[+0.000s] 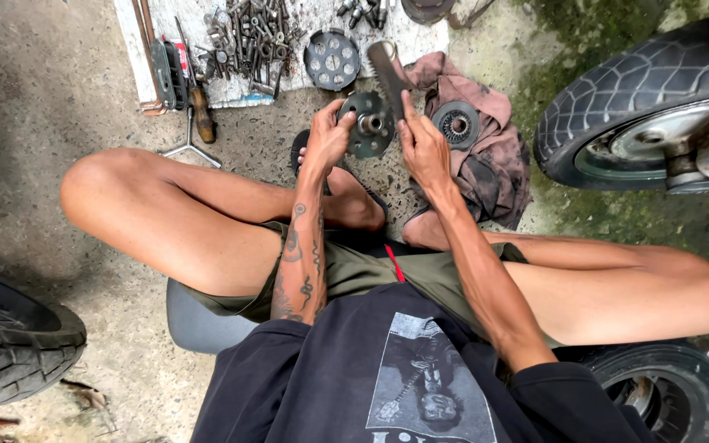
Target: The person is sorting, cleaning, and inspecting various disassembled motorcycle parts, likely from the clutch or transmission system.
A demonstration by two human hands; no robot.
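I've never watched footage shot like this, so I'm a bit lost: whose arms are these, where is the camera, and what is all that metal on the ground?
The camera sits on the person's head and looks down, so you see their own body: dark shirt, crossed bare legs, both arms reaching forward. The left hand holds a round dark metal disc with a hub in its middle. The right hand has its grip on a flat dark tool set against that disc. In front, on the concrete, lies a white sheet with a heap of bolts and small parts, a round plate with holes and hand tools at its left edge. A dirty rag carries a small round bearing-like part. A motorcycle wheel stands on the right, and more tyres lie near the lower corners.
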